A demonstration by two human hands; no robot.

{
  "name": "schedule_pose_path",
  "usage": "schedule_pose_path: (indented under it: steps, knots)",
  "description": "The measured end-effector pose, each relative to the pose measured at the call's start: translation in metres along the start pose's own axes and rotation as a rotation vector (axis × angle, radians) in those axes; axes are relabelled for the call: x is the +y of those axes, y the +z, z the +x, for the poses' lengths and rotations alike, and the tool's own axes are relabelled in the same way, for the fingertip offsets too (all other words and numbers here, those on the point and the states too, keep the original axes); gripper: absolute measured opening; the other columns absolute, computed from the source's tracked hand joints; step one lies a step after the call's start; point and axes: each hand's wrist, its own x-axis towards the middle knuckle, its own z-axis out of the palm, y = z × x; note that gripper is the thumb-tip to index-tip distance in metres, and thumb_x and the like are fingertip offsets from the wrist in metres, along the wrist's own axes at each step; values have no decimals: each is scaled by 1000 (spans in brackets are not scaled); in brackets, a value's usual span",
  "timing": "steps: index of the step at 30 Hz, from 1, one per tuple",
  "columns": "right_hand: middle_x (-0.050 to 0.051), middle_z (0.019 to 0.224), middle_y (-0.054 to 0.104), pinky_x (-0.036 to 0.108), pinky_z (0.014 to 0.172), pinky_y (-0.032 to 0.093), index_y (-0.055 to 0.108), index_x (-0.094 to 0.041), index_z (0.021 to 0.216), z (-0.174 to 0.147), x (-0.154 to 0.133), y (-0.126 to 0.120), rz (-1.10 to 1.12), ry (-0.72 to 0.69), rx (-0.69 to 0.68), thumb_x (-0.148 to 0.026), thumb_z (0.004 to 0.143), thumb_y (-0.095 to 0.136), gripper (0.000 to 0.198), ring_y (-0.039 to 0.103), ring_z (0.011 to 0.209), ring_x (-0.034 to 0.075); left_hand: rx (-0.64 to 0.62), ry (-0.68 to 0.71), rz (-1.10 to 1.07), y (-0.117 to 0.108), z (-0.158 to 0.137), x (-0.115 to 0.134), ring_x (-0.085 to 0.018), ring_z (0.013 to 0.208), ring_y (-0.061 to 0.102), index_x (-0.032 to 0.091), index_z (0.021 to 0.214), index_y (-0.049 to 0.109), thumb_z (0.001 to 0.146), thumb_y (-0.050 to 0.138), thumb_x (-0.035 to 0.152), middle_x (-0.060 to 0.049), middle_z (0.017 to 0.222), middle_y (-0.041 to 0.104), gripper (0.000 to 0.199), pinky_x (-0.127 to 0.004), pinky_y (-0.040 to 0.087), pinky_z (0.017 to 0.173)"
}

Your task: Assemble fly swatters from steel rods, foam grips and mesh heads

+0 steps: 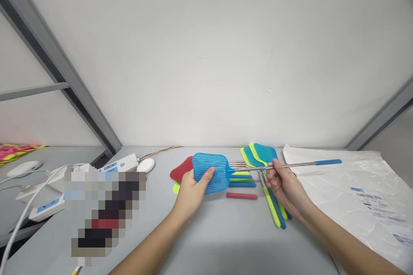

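A blue fly swatter (219, 182) with a thin metal rod and a blue grip is held sideways above the table. My left hand (193, 187) pinches its mesh head, thumb on top. Along the rod, the fingers of my right hand (284, 180) are closed around the metal. Beneath lie a red swatter head (181, 171) and several more rods and grips, partly covered by the blue mesh. Behind my right hand is a second pile, with a blue swatter head (264, 153) and yellow-green ones; its grips point toward me. A red grip (241, 196) lies in front.
At the right, a white plastic mailing bag (351, 197) with printed labels covers the table. White power strips (119, 165) with cables, a round white device (146, 165) and a pixelated object (109, 215) occupy the left. A pale wall panel (206, 73) rises behind.
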Motion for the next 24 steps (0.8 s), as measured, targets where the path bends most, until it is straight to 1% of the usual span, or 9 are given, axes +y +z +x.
schedule_pose_path:
  steps: [3, 6, 10, 16, 21, 24]
  knots:
    - [-3, 57, 60, 19, 47, 49, 61, -19, 80, -7, 5, 8, -7, 17, -15, -46, 78, 71, 29, 45, 44, 7, -28, 8, 23, 5, -5, 0, -25, 90, 70, 17, 93, 70, 80, 64, 48, -8, 97, 74, 34, -34, 56, 81]
    - [-3, 57, 60, 19, 47, 48, 61, -19, 82, -14, 9, 17, -29, 30, -63, -46, 81, 67, 27, 45, 44, 7, -61, 2, 21, 11, -10, -2, -24, 87, 70, 17, 91, 70, 81, 63, 47, -6, 94, 74, 32, -32, 56, 78]
    - [-3, 55, 59, 20, 46, 46, 62, -20, 86, -23, 12, 25, -65, 19, -104, -45, 84, 65, 26, 46, 43, 8, -103, -22, -30, 19, -14, -5, -24, 86, 70, 18, 94, 71, 81, 63, 46, -6, 97, 74, 32, -33, 56, 80]
    - [-2, 56, 61, 22, 47, 47, 61, -21, 85, -26, 11, 25, -95, 1, -117, -48, 82, 65, 28, 46, 43, 8, -92, -55, -41, 23, -16, -9, -25, 89, 70, 19, 96, 71, 80, 63, 47, -6, 99, 74, 33, -34, 55, 82]
    - [-2, 56, 61, 22, 46, 46, 60, -22, 84, -25, 13, 25, -104, -2, -115, -49, 80, 67, 28, 47, 43, 9, -94, -63, -76, 26, -17, -8, -25, 88, 70, 19, 103, 70, 79, 64, 47, -7, 101, 74, 37, -37, 55, 84]
    - [-2, 56, 60, 22, 46, 45, 60, -22, 84, -26, 14, 26, -118, -4, -117, -50, 81, 66, 29, 49, 43, 9, -89, -72, -85, 27, -18, -8, -25, 88, 70, 18, 102, 70, 78, 65, 47, -8, 102, 73, 38, -37, 55, 85]
